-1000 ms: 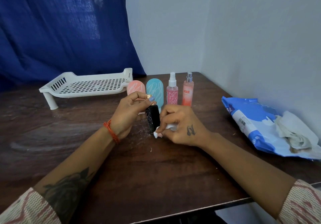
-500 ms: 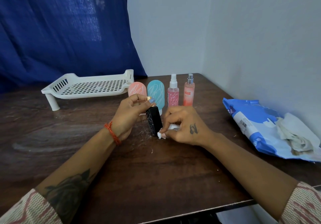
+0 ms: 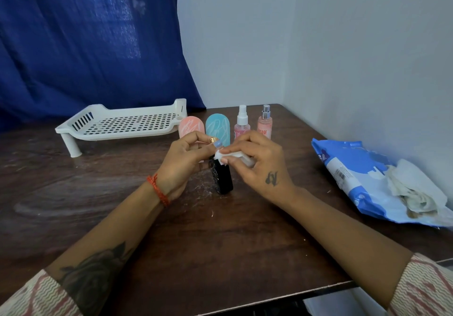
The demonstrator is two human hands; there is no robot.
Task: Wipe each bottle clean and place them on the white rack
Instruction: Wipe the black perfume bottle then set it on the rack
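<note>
While the black bottle [image 3: 222, 177] stands upright on the dark wooden table [image 3: 220, 242], the left hand [image 3: 182, 161] pinches it near its gold cap [image 3: 212, 140] with thumb and fingers closed around the top; the right hand [image 3: 257, 163] presses a folded white wipe [image 3: 231, 156] against the bottle's upper part, its fingers closed on the wipe. Behind the hands stand four more bottles in a row: a pink rounded bottle [image 3: 191, 126], a teal rounded bottle [image 3: 217, 129], each with a white scribbled pattern that cannot be read; a pink spray bottle [image 3: 242, 125] with a white nozzle, its label too blurred to make out; a peach spray bottle [image 3: 265, 127] with a silver nozzle and orange lettering, partly hidden, that cannot be read with certainty. The white rack [image 3: 117, 124] sits to the left of the row, just beside the pink rounded bottle; nothing stands on it. At the right lies a blue-and-white wipes pack [image 3: 353, 176] bearing a barcode, with crumpled used wipes [image 3: 414, 193] on it; its brand text is illegible.
</note>
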